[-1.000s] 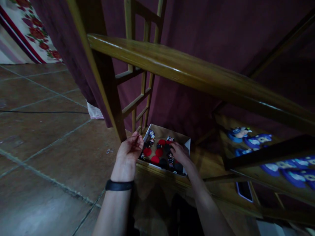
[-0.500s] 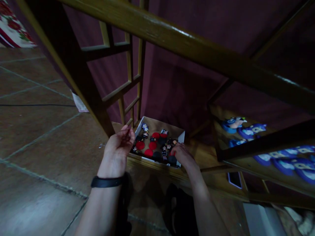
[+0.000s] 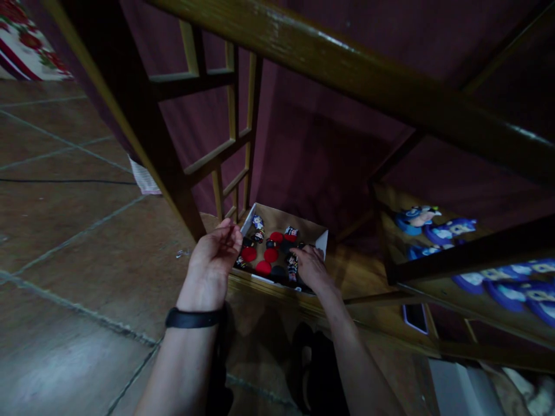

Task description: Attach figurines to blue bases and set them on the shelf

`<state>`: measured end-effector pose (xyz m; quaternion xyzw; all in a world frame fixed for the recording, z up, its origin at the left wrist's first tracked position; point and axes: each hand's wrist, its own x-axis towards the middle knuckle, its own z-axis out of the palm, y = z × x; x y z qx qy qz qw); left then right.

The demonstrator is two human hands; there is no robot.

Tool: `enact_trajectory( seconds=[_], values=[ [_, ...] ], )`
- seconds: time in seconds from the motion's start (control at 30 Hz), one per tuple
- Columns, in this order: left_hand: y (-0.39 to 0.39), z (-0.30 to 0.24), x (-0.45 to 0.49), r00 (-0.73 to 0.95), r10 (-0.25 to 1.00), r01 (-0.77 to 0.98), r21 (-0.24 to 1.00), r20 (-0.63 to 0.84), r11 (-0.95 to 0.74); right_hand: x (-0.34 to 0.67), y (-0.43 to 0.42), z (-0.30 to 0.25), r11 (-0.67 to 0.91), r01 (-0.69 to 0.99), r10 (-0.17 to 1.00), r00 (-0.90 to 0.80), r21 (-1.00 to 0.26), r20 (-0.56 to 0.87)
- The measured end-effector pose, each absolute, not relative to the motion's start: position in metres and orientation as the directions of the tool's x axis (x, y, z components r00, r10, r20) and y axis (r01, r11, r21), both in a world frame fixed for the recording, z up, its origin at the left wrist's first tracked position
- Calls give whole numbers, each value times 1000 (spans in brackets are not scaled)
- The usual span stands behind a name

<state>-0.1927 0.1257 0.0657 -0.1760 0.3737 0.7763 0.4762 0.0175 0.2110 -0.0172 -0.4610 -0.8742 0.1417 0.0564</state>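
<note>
A shallow cardboard box (image 3: pixel 284 218) with a white rim sits low on a wooden ledge. It holds several round red pieces (image 3: pixel 271 255) and small dark figure-like pieces (image 3: pixel 257 222). My left hand (image 3: pixel 212 260), with a black wristband, hovers at the box's left edge. Its fingers are curled toward the thumb, and what they hold is hidden. My right hand (image 3: pixel 310 267) is inside the box at its right side, its fingertips bent down and pinched among the small pieces.
A thick wooden rail (image 3: pixel 347 69) crosses overhead, with a lattice frame (image 3: pixel 225 156) and maroon cloth (image 3: pixel 312 150) behind. Blue figures (image 3: pixel 437 231) lie on a shelf at right, a phone (image 3: pixel 414 316) below them. The floor (image 3: pixel 65 242) is tiled, with a black cable.
My right hand drew back to the box's near right corner, then reached forward again among the pieces. The left hand stayed curled at the box's left edge. The view shifted slightly.
</note>
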Motion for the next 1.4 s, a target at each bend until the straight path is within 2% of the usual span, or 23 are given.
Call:
enact_trajectory(
  seconds=[0.17,0.27,0.47,0.6,0.67,0.73,0.8,0.87,0.97,1.07,1.13,1.23,1.33,1.4],
  values=[
    [125,67,-191,-471,631,-878,396,-617,-268,-7,209,-18,628,699,730,-681,-341,-51],
    [126,65,-190,-471,628,-879,387,-619,-278,-25,205,-20,668,671,692,-719,-321,-64],
    [128,60,-193,-465,634,-883,376,-618,-281,-37,194,-21,649,726,733,-677,-228,-65],
    [129,58,-193,-463,648,-880,398,-605,-258,-33,197,-20,599,761,783,-622,-247,-16],
    [129,56,-190,-467,653,-873,427,-596,-234,-31,202,-19,526,786,827,-562,-325,-21],
    [131,53,-183,-467,650,-864,467,-599,-191,-31,206,-15,452,760,856,-517,-467,-11],
    [134,49,-172,-447,650,-858,500,-615,-117,-32,206,-7,425,658,860,-508,-622,50],
    [139,44,-161,-403,663,-859,511,-631,-36,-36,202,4,426,541,855,-502,-725,129],
    [147,38,-149,-279,731,-902,432,-623,24,-39,191,18,443,407,831,-520,-799,196],
    [151,37,-151,-223,771,-938,347,-597,-2,-36,192,19,445,309,821,-516,-841,244],
    [149,38,-159,-263,745,-939,338,-613,-54,-34,204,13,424,328,858,-445,-844,258],
    [143,43,-173,-402,640,-909,371,-654,-192,-43,230,1,401,456,896,-375,-795,237],
    [139,46,-182,-491,574,-871,390,-655,-300,-75,249,-7,459,591,874,-435,-663,218],
    [139,47,-184,-472,584,-882,369,-661,-295,-102,253,-11,464,691,868,-478,-555,130]
  ],
)
